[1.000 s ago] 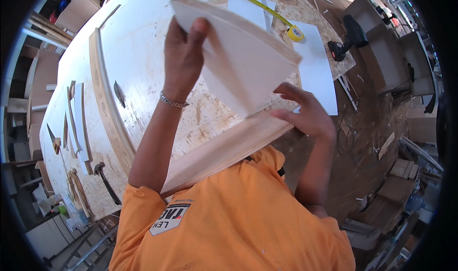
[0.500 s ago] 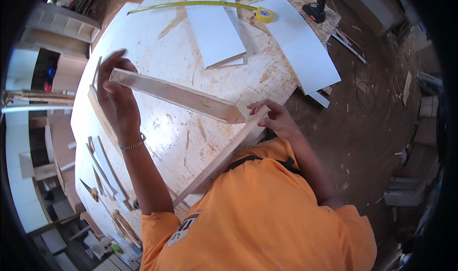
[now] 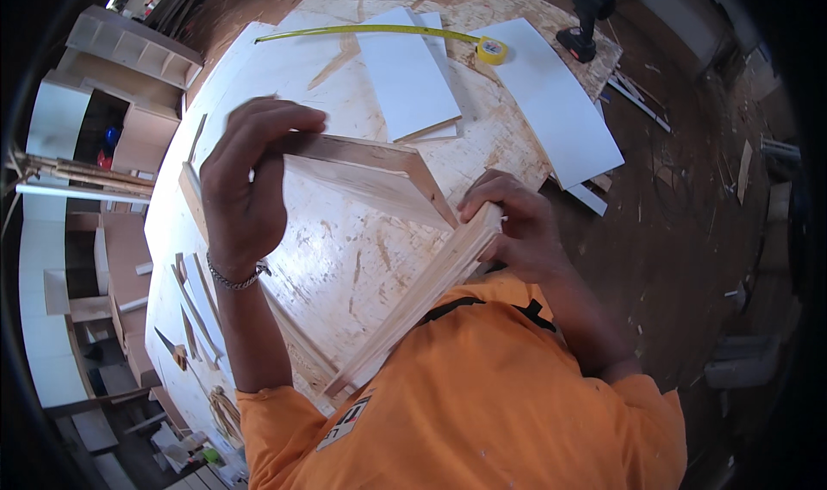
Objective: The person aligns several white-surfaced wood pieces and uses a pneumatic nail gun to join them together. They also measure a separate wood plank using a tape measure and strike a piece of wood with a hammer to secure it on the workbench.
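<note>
A pale wooden frame of narrow boards (image 3: pixel 418 300) is tilted up between my hands, over the worktable (image 3: pixel 353 266) and close to my body. My right hand (image 3: pixel 515 223) is closed around its near right corner, the thumb below and fingers over the edge. At the far left corner, my left hand (image 3: pixel 250 175) curls its fingers over the upper edge of the far board, with the thumb hanging on the near side. How firmly the left fingers press cannot be made out. Part of the frame's left side is hidden behind my left forearm.
A yellow tape measure (image 3: pixel 492 51) lies extended across white panels (image 3: pixel 412 81) at the far side. Another white panel (image 3: pixel 564 106) overhangs the right edge near a cordless drill (image 3: pixel 579 42). Wood strips (image 3: pixel 200 309) and a handsaw (image 3: pixel 178 352) lie at left.
My left hand has moved right and its fingers have come down over the far board. The frame has turned, so its far corner and more of its inside show. My right hand keeps its grip.
</note>
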Action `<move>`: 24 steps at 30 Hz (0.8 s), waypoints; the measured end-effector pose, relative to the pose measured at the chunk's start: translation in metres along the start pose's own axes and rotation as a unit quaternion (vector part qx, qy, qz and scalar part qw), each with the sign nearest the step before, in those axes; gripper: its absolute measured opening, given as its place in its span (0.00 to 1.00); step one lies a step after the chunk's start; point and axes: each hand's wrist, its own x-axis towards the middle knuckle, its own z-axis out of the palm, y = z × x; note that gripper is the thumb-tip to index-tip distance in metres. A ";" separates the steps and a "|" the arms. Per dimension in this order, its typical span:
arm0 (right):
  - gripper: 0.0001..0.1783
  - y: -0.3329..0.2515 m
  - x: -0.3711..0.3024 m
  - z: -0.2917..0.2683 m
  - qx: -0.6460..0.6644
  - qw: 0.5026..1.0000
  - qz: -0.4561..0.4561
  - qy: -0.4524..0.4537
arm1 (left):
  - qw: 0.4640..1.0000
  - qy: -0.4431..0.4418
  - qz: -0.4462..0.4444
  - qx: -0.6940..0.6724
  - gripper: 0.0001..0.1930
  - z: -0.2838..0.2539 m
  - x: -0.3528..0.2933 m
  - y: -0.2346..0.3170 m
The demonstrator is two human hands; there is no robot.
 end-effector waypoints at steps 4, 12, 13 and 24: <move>0.30 -0.017 0.013 -0.013 0.036 0.999 -0.012 0.006 | 0.994 -0.048 0.078 0.060 0.16 -0.004 0.002 0.018; 0.28 -0.028 0.017 -0.008 0.113 0.993 0.026 0.005 | 0.975 -0.169 0.147 0.006 0.19 0.006 -0.007 0.047; 0.28 -0.028 0.015 -0.004 0.135 0.990 0.039 0.008 | 0.974 -0.176 0.143 -0.001 0.19 0.004 -0.008 0.047; 0.20 -0.034 0.016 0.037 0.183 0.981 0.069 -0.002 | 0.970 -0.225 0.093 -0.013 0.15 -0.017 -0.019 0.047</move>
